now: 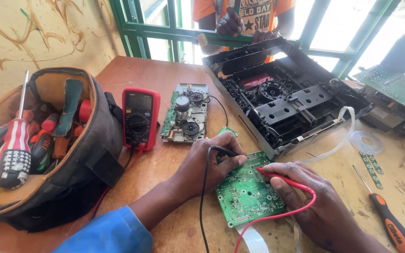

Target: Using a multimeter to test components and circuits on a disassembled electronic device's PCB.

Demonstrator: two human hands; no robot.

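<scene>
A green circuit board is lying flat on the wooden worktop, just in front of an opened disc-player chassis. A black probe is gripped in the left hand, which rests on the board's upper left corner; a red probe is pinched in the right hand, with its tip set on the board's upper middle. Both leads are run back to a red multimeter lying well to the left, beside an open tool bag. The step in hand is judged to be probing points on the board. Steady contact at both tips is called for next, and a glance at the meter.

The meter's display cannot be read from here. The exact pads touched are too small to be made out. The black tip is hidden by the left fingers. Another person's hands are seen at the window frame, largely cut off. An orange-handled screwdriver is cropped at the lower right.
</scene>
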